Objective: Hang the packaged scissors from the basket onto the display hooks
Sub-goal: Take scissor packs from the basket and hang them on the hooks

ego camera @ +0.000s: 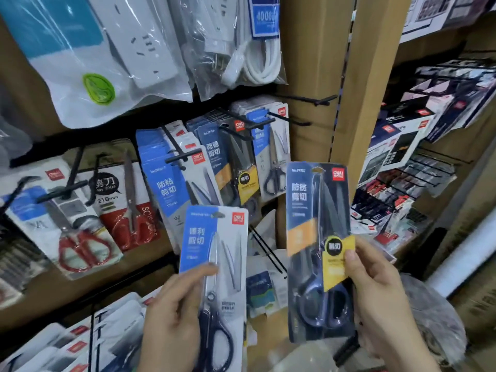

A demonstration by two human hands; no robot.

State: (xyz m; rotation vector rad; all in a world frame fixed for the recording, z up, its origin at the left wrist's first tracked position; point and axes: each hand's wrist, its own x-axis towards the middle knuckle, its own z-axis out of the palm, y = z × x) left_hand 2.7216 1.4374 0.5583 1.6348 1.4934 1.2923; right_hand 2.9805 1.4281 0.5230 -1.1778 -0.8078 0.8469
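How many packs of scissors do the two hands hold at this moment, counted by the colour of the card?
Light blue and white card, in the left hand: 1
Dark navy card, in the right hand: 1
Total: 2
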